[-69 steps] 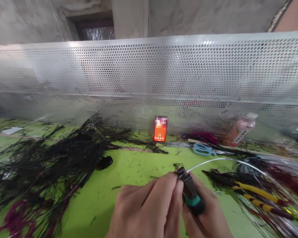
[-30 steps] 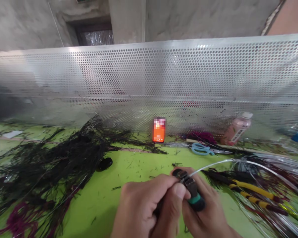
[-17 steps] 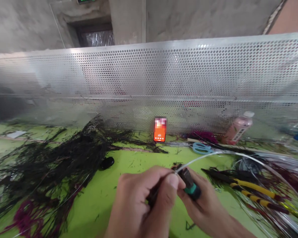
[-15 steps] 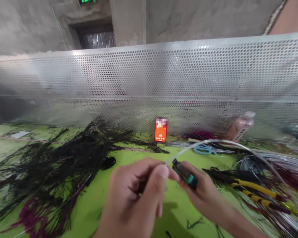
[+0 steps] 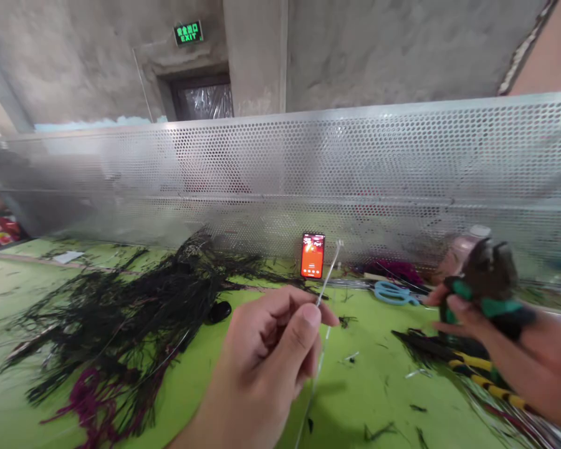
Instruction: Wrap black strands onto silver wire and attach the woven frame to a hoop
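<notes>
My left hand (image 5: 278,355) is in the middle over the green tabletop, thumb and forefinger pinching a thin whitish wire (image 5: 327,280). The wire's upper end stands up above my fingers and looks bent at the tip; its lower length runs down toward the near edge. To the right, my right hand (image 5: 509,349) grips pliers (image 5: 489,271) with black and green handles, smeared by motion. Their dark jaws point up and seem to be apart, with nothing visible between them. Below the right hand lie pliers with yellow and black handles (image 5: 477,368), partly hidden by it.
Tangled black strands (image 5: 159,305) and magenta cord (image 5: 91,396) lie on the left. A lit phone (image 5: 313,255) leans against a perforated metal screen (image 5: 271,168). Blue-handled scissors (image 5: 393,292), a pinkish bottle (image 5: 458,249) and bundled wires (image 5: 490,405) are on the right. Scraps dot the tabletop (image 5: 369,374).
My right hand has moved away from my left, to the right, with its tool. The whitish strand that arched to the right now stands upright from my left fingers. The view has tilted up slightly.
</notes>
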A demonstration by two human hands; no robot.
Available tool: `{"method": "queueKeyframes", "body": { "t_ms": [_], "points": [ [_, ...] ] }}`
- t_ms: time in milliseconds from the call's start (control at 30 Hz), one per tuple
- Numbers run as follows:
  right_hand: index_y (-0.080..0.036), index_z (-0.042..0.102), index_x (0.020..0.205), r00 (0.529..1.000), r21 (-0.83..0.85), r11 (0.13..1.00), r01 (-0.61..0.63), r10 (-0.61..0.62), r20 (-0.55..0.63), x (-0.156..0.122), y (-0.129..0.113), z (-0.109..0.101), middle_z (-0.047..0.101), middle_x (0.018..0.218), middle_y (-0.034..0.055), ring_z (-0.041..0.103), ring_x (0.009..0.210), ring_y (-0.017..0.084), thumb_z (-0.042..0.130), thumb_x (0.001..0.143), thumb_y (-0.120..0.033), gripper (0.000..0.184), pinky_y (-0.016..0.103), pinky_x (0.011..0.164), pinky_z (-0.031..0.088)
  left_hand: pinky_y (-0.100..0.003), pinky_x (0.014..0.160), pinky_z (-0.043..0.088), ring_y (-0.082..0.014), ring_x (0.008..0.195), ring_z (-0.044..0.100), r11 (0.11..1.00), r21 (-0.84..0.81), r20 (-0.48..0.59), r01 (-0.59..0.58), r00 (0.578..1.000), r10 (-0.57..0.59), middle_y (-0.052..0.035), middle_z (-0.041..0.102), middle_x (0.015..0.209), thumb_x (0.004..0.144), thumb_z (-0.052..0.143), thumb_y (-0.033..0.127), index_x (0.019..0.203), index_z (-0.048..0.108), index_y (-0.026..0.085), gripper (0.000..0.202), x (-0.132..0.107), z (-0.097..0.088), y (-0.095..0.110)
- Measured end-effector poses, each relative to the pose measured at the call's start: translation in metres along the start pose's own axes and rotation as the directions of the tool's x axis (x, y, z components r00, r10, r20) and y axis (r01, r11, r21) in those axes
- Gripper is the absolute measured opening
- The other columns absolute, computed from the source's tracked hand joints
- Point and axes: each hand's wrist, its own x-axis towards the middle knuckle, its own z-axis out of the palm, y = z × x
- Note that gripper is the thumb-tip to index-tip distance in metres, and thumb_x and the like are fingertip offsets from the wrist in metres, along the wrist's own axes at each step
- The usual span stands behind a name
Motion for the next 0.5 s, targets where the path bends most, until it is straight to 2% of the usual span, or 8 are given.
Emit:
{"method": "queueKeyframes", "body": {
  "t_ms": [67,133,200,267,367,500],
  "points": [
    [-0.027,0.077,0.103,0.991,-0.067,0.994,0.089,-0.082,0.108,-0.019,-0.026,0.012,0.08,0.09,0.0061,0.078,0.076,0.023,0.068,0.094,-0.051,0.027,0.025,0.063,0.065,-0.012,0.041,0.029,-0.0043,0.044,0.039,0.999,0.033,0.011,0.026,1.0,-0.027,0.0059,0.049,0.056,0.1,0.061,0.05,0.09,0.064,0.016,0.035,-0.002,0.002,0.001],
    [-0.025,0.072,0.111,0.974,-0.099,0.972,0.211,-0.201,0.101,-0.033,-0.05,0.027,0.077,0.085,0.0038,0.076,0.072,0.021,0.064,0.096,-0.048,0.029,0.024,0.056,0.062,-0.012,0.04,0.031,-0.0044,0.041,0.041,0.998,0.043,0.023,0.054,0.998,-0.055,0.0051,0.051,0.055,0.098,0.062,0.053,0.088,0.063,0.017,0.038,-0.004,0.003,0.001],
    [-0.025,0.066,0.116,0.954,-0.116,0.957,0.265,-0.243,0.176,-0.042,-0.066,0.039,0.075,0.084,0.0016,0.071,0.065,0.016,0.059,0.1,-0.04,0.023,0.021,0.053,0.059,-0.012,0.039,0.031,-0.0038,0.04,0.041,0.992,0.04,0.016,0.116,0.993,-0.117,0.0035,0.055,0.055,0.096,0.063,0.054,0.086,0.063,0.017,0.039,-0.007,0.007,0.001],
    [-0.024,0.062,0.121,0.937,-0.13,0.948,0.289,-0.253,0.241,-0.047,-0.074,0.045,0.074,0.09,0.0021,0.069,0.067,0.014,0.055,0.102,-0.033,0.022,0.02,0.057,0.058,-0.011,0.04,0.031,-0.0029,0.04,0.042,0.984,0.024,-0.033,0.177,0.984,-0.176,0.0017,0.06,0.057,0.094,0.066,0.052,0.083,0.065,0.017,0.037,-0.009,0.012,0.0],
    [-0.024,0.058,0.124,0.926,-0.119,0.942,0.315,-0.277,0.255,-0.051,-0.074,0.048,0.074,0.104,0.0057,0.073,0.081,0.016,0.053,0.101,-0.028,0.024,0.021,0.067,0.06,-0.01,0.04,0.033,-0.0028,0.04,0.045,0.977,0.008,-0.134,0.212,0.969,-0.209,0.0005,0.062,0.056,0.088,0.072,0.049,0.076,0.069,0.017,0.035,-0.011,0.022,0.001],
    [-0.023,0.059,0.12,0.931,-0.062,0.958,0.281,-0.256,0.261,-0.053,-0.074,0.051,0.074,0.103,0.0062,0.073,0.08,0.016,0.053,0.101,-0.027,0.02,0.023,0.067,0.06,-0.012,0.037,0.039,-0.0058,0.038,0.05,0.972,0.033,-0.157,0.234,0.961,-0.226,-0.0015,0.064,0.054,0.085,0.075,0.048,0.072,0.071,0.017,0.034,-0.012,0.028,0.0]
  ]
}}
